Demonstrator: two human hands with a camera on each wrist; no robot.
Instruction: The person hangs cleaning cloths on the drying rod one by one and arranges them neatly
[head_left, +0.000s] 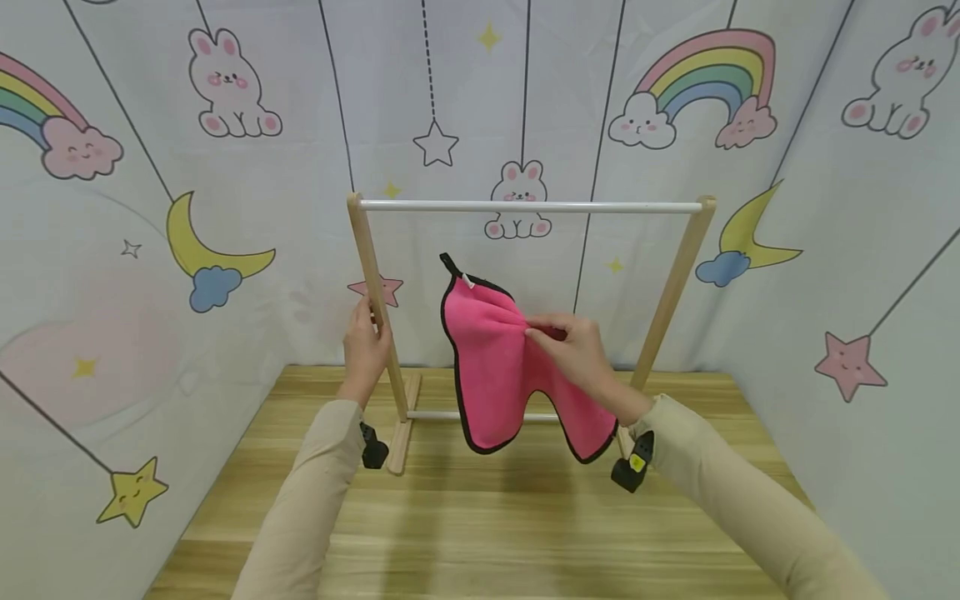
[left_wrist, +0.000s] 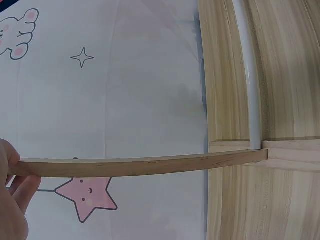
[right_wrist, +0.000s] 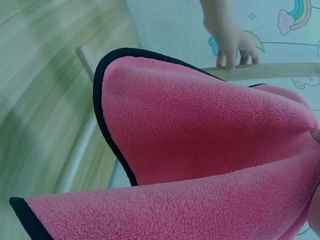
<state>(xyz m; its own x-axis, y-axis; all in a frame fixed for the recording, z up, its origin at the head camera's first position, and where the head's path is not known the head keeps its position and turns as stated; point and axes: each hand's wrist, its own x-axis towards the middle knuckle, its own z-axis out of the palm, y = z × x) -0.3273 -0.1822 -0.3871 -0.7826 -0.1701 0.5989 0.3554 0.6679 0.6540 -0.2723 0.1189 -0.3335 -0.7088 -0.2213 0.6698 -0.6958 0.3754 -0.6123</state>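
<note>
A pink towel (head_left: 487,367) with black edging and a black hanging loop (head_left: 448,264) hangs in folds in front of a wooden rack. My right hand (head_left: 576,350) pinches it near its upper middle, so the lower edge drapes in two lobes. In the right wrist view the fleecy pink cloth (right_wrist: 200,125) fills much of the picture, and only bits of that hand show at the right edge. My left hand (head_left: 366,350) holds the rack's left wooden post (left_wrist: 140,168), fingers and thumb on either side of it.
The rack has a white top bar (head_left: 525,207), a right post (head_left: 671,292) and a lower white bar (left_wrist: 250,85). It stands on a wood-grain tabletop (head_left: 480,533). Behind and beside it is a white cloth backdrop (head_left: 300,183) printed with rabbits, stars, moons and rainbows.
</note>
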